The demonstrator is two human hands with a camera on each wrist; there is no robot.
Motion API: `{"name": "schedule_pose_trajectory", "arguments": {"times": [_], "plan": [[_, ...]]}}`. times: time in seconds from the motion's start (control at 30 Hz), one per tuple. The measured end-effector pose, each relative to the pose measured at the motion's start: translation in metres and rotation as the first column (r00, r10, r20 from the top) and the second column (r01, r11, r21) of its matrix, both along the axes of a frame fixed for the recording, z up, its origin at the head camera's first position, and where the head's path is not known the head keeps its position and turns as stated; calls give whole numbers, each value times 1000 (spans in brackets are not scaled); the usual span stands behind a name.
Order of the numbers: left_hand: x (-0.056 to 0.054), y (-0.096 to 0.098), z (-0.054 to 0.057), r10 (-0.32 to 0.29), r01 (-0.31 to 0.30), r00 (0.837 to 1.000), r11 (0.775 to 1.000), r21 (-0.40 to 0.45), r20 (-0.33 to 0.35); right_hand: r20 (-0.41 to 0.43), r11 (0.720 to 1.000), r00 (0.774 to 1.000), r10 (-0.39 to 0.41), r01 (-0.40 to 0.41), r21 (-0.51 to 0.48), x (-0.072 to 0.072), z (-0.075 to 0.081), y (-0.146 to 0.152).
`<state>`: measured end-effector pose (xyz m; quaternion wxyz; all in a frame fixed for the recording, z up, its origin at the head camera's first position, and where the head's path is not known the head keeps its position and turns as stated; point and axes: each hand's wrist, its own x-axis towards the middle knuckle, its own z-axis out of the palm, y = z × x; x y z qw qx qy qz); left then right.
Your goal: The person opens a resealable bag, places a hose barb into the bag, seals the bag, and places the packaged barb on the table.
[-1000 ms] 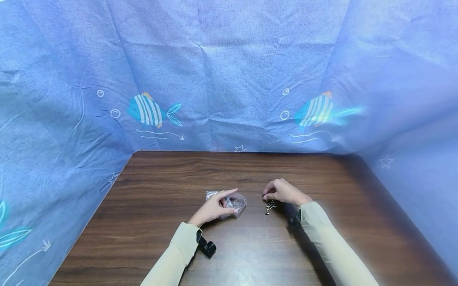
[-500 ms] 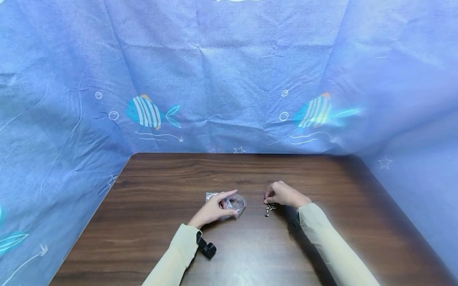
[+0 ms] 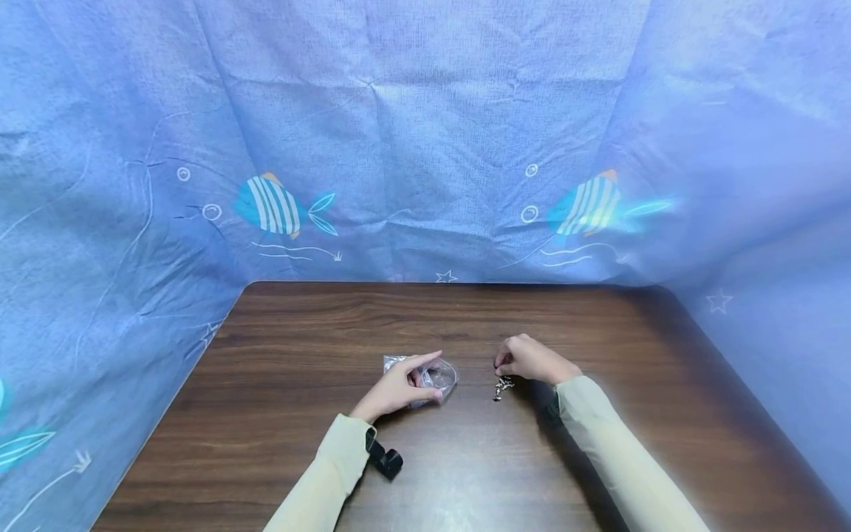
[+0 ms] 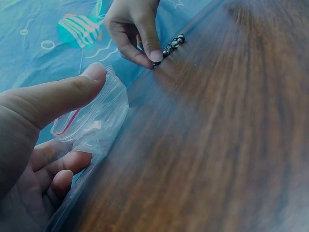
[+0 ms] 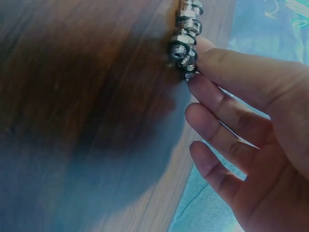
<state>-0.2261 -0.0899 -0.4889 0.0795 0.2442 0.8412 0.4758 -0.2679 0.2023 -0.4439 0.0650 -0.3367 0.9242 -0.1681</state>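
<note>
My left hand holds a clear plastic zip bag near the middle of the table. In the left wrist view the thumb lies at the mouth of the bag, by a red zip line, and the other fingers curl below it. To the right, my right hand is at a small pile of shiny metal fittings. Its thumb and index finger pinch a small metal fitting at the end of the pile; the fingertips partly hide it.
The dark wood-grain table carries these things. A blue curtain with fish prints stands around its back and sides. A black wrist camera hangs at the left cuff, close above the table.
My right hand has shifted very slightly to the right at the pile, and its thumb and index finger have drawn together. The left hand and the bag have stayed in place.
</note>
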Motion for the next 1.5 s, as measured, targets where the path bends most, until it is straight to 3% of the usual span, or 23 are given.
{"name": "schedule_pose_trajectory", "arguments": {"times": [0.33, 0.77, 1.13, 1.5], "plan": [[0, 0, -2, -3, 3, 1000, 1000, 12, 1, -46, 1000, 999, 25, -25, 2, -1, -1, 2], [-2, -1, -3, -4, 4, 1000, 1000, 15, 5, -192, 995, 977, 92, -95, -5, -1, -7, -5], [-2, -1, -2, -6, 6, 1000, 1000, 22, -1, -172, 995, 984, 54, -68, -74, 0, -3, -21], [-2, -1, -2, -4, 4, 1000, 1000, 13, 3, -166, 986, 984, 67, -91, -138, 4, 6, -39]]}}
